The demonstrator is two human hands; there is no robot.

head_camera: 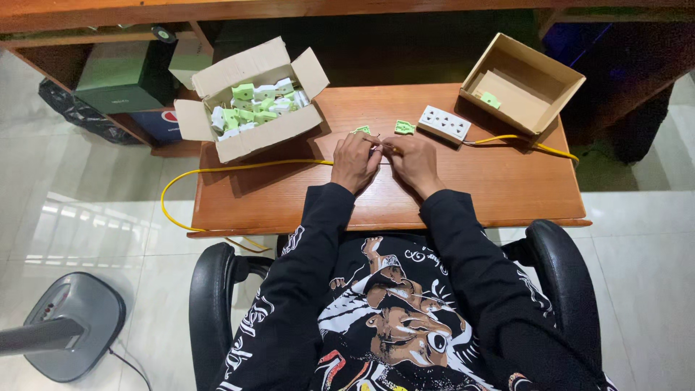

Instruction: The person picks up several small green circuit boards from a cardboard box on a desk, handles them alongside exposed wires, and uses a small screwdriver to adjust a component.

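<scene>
A pale tiled floor surrounds a small wooden worktop point(463, 195), with a black chair's armrests at the near edge and a grey fan base point(72, 329) down to the left. Nearest the body, the left hand point(355, 161) and the right hand point(416, 161) sit close together at mid-worktop, fingertips pinched on the end of a yellow cable point(239, 168) that loops off the left edge; both are closed on it, though the exact grip is too small to make out. To do this well, it seems wise to keep both wrists resting on the wood, hold the cable end steady with one hand and work the fine part with the other, leaving slack in the loop so nothing tugs. Just beyond the fingers lie two small green plug parts point(404, 127) and a white socket strip point(444, 122) with its own yellow lead. Farther back stand an open box of green and white parts point(253, 108) to the left and a nearly empty cardboard box point(521, 83) to the right.
</scene>
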